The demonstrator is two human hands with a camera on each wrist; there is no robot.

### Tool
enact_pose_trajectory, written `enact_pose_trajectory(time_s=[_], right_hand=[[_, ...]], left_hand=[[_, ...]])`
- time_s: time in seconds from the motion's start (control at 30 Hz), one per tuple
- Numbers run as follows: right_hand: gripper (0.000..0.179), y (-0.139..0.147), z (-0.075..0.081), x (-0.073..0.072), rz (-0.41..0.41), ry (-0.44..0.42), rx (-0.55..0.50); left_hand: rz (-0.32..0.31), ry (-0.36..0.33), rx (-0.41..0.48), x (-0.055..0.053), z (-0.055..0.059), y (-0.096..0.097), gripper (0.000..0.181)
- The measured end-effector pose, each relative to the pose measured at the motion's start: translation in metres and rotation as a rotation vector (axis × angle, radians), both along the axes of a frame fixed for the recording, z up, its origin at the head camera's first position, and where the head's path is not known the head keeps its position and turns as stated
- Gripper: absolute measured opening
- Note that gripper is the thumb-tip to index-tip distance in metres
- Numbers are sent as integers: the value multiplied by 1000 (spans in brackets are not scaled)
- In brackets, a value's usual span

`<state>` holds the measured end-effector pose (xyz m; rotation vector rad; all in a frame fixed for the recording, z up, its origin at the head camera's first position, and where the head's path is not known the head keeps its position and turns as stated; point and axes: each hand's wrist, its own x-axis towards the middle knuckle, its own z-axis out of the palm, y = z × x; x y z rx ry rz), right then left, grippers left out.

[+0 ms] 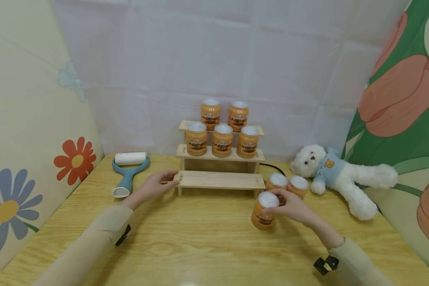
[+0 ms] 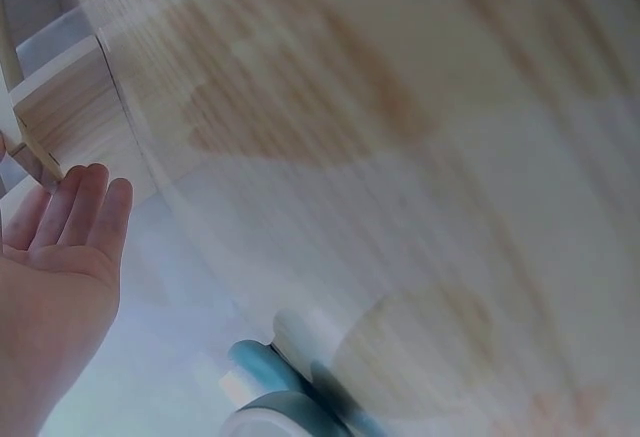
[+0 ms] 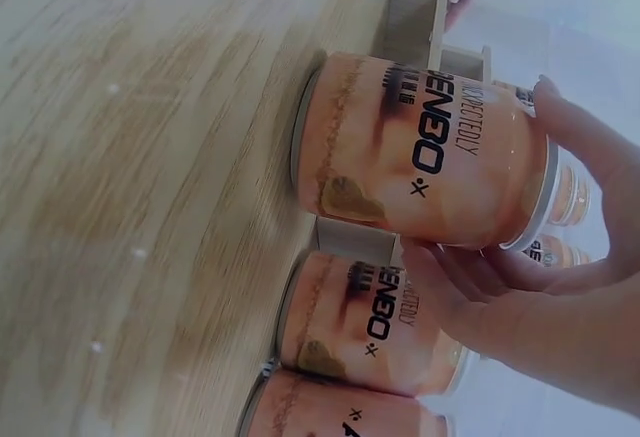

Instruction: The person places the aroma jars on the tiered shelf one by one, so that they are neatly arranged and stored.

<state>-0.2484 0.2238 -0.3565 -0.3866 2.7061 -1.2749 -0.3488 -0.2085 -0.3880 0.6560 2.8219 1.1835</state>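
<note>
My right hand point(image 1: 289, 204) grips an orange jar point(image 1: 262, 216) with a white lid, thumb on one side and fingers on the other. In the right wrist view this jar point(image 3: 420, 147) shows dark lettering, its base close to the tabletop. My left hand point(image 1: 155, 184) touches the left end of a wooden tiered rack point(image 1: 218, 180) at its lowest step. In the left wrist view its fingers point(image 2: 85, 207) are fairly straight, with the tips at the board's edge. Jars like the held one stand on the upper steps, including a middle-step jar point(image 1: 222, 141) and a top-step jar point(image 1: 238, 117).
Two more jars, a nearer jar point(image 1: 277, 181) and a farther-right jar point(image 1: 298, 186), stand right of the rack. A white teddy bear point(image 1: 330, 171) in blue lies beyond them. A blue-handled lint roller point(image 1: 128, 171) lies at the left. A white cloth point(image 1: 164, 71) hangs behind.
</note>
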Motion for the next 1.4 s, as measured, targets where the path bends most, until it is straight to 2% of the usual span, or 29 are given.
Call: enact_pose_trajectory(time_s=[0.2,0.33,0.57,0.8,1.07,1.4], right_hand=[[66,-7,-5,-1,10,97,-5],[65,-14,-7,-1,0,129,-2],[63,-27,1,-6,-6,172,-19],[65,-46,12,-10,-2,161,-52],[67,-69,19,-19,6,138,-137],[64,-105,30,-33,13,173,-185]], left_hand=[[1,5,-2,0,0,1,61],[-4,3,0,-1,-2,2,61],[-8,0,7,0,-2,4,61],[-18,-11,3,-2,-2,3,62],[-18,-19,8,1,-2,2,61],[-2,-19,2,1,0,0,62]])
